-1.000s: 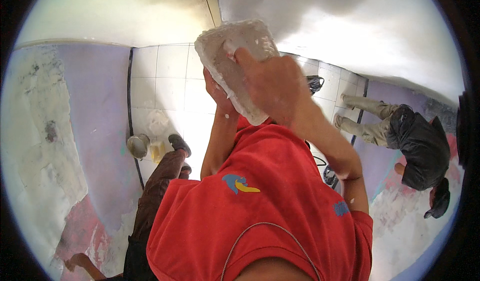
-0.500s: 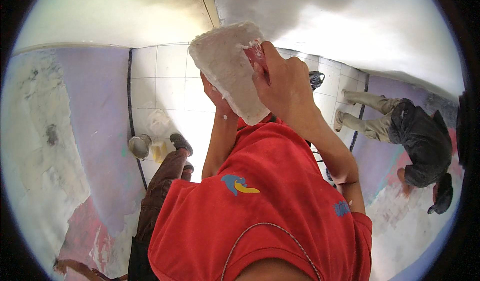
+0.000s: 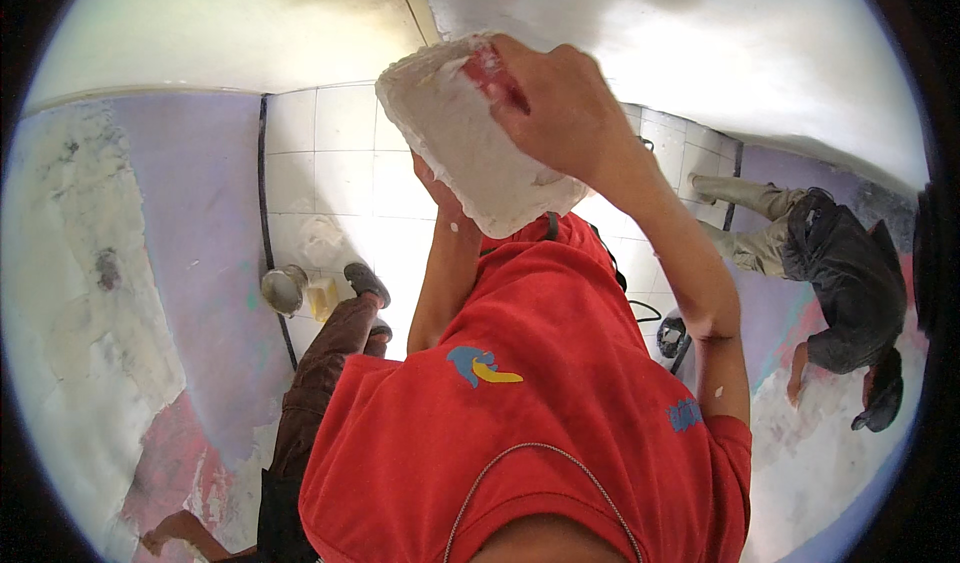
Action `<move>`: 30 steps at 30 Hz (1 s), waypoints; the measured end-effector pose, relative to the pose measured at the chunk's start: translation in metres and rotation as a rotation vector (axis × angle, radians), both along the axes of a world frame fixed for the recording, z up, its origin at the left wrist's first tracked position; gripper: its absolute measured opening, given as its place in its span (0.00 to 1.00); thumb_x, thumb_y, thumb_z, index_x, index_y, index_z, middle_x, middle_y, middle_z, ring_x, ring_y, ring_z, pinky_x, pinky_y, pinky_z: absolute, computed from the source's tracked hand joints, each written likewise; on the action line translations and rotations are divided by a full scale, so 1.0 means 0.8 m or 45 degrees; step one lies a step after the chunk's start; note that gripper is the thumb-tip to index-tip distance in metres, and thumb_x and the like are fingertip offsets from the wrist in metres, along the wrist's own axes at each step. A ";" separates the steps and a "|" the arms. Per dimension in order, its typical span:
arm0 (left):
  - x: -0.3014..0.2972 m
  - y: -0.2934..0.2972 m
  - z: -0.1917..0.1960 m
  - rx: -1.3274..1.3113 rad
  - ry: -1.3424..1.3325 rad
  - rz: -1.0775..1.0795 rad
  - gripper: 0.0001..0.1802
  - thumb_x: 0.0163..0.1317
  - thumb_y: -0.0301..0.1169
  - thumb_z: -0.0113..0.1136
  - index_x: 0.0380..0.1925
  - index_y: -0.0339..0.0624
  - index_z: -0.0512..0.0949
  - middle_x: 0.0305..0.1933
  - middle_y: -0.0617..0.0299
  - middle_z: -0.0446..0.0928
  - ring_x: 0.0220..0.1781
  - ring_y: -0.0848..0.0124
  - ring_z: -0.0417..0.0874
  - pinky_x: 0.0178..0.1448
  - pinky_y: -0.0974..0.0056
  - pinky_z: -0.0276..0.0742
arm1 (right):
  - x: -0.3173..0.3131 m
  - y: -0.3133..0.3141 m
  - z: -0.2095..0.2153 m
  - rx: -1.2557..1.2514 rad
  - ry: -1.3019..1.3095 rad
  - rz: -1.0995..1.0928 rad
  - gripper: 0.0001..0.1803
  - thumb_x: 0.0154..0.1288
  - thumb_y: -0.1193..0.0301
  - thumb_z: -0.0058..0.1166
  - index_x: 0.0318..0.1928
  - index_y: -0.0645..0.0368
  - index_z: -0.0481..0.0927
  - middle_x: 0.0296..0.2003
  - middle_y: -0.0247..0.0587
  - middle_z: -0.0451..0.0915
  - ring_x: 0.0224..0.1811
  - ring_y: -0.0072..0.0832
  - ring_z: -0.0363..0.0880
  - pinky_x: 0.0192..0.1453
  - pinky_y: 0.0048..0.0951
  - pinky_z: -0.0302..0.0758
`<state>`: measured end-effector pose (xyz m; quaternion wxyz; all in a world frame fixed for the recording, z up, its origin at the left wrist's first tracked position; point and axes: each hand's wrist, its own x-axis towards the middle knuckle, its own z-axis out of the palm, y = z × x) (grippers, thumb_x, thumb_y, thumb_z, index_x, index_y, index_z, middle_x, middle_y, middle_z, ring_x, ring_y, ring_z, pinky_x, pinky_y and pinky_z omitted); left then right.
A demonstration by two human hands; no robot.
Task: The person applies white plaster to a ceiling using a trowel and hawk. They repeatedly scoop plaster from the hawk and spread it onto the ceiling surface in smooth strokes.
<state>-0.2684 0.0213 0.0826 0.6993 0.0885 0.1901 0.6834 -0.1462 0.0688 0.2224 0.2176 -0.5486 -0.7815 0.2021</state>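
In front of my chest is a board caked with white filler paste [image 3: 455,128], tilted so its broad face shows. My left hand [image 3: 437,185] supports it from underneath; the board hides most of those fingers. Wrapped in my right hand [image 3: 562,113] is a red scraper [image 3: 496,78] smeared with white paste, lying against the board's upper right part. The scraper's working edge cannot be made out under the hand and paste. Small white specks dot both forearms.
A bucket [image 3: 284,290] and a yellowish block [image 3: 322,299] stand on the tiled floor by the left wall. Beside them is a person in brown trousers [image 3: 325,363]. Another person in dark clothes [image 3: 850,273] bends at the patchy right wall [image 3: 800,453].
My right hand has moved up and left along the board with the scraper. More of the board's lower right shows now. The person at right has shifted slightly.
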 end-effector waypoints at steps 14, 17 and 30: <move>0.012 -0.017 0.011 -0.136 -0.092 -0.002 0.28 0.70 0.51 0.32 0.62 0.47 0.61 0.60 0.58 0.67 0.61 0.62 0.70 0.63 0.58 0.70 | -0.018 -0.054 0.015 -0.114 -0.499 0.018 0.16 0.54 0.69 0.54 0.44 0.59 0.75 0.22 0.52 0.79 0.28 0.47 0.81 0.34 0.43 0.80; -0.002 -0.028 -0.017 -0.132 -0.261 -0.005 0.28 0.70 0.52 0.32 0.62 0.48 0.61 0.61 0.59 0.67 0.61 0.62 0.69 0.65 0.57 0.68 | -0.024 -0.067 0.027 -0.028 -0.204 0.110 0.18 0.53 0.68 0.56 0.44 0.59 0.73 0.23 0.50 0.80 0.26 0.45 0.82 0.30 0.40 0.80; -0.002 -0.029 0.007 -0.061 -0.080 -0.018 0.27 0.71 0.51 0.31 0.62 0.47 0.61 0.59 0.59 0.68 0.58 0.63 0.72 0.61 0.59 0.72 | -0.011 -0.065 0.032 0.037 0.021 -0.057 0.12 0.56 0.68 0.52 0.38 0.61 0.71 0.16 0.52 0.75 0.21 0.51 0.77 0.27 0.46 0.74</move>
